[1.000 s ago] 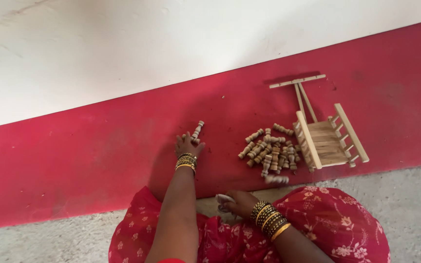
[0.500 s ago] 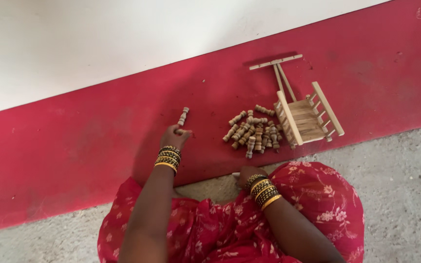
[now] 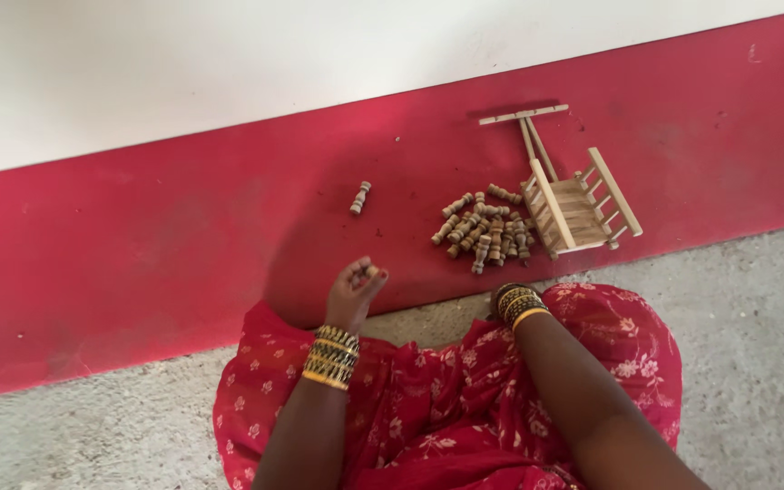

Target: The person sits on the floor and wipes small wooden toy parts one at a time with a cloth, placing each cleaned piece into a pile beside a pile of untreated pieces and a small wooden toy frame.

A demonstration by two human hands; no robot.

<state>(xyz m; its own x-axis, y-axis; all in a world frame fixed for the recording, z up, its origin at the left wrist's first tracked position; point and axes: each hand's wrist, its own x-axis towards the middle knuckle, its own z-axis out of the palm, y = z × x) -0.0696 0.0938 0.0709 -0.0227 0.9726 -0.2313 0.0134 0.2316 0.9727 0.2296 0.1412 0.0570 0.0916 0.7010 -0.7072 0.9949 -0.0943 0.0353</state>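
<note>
My left hand [image 3: 354, 290] hovers low over the red floor strip, fingers curled together; I see nothing clearly held in them. A single small turned wooden peg [image 3: 360, 197] lies on the red strip a little beyond it, apart from the hand. A pile of several similar wooden pegs [image 3: 485, 231] lies to the right. Beside the pile, a small wooden toy cart [image 3: 575, 205] with slatted sides and a long T-shaped handle rests on the floor. My right hand [image 3: 504, 293] is mostly hidden at the edge of my knee; only the bangled wrist shows.
A white wall [image 3: 229, 63] rises behind the red strip [image 3: 138, 245]. Rough grey floor [image 3: 746, 299] lies in front. My legs in red flowered cloth [image 3: 446, 399] fill the lower middle of the view.
My left hand has let go of the single peg and pulled back toward me. The right hand has slipped down behind my knee. The camera view has shifted.
</note>
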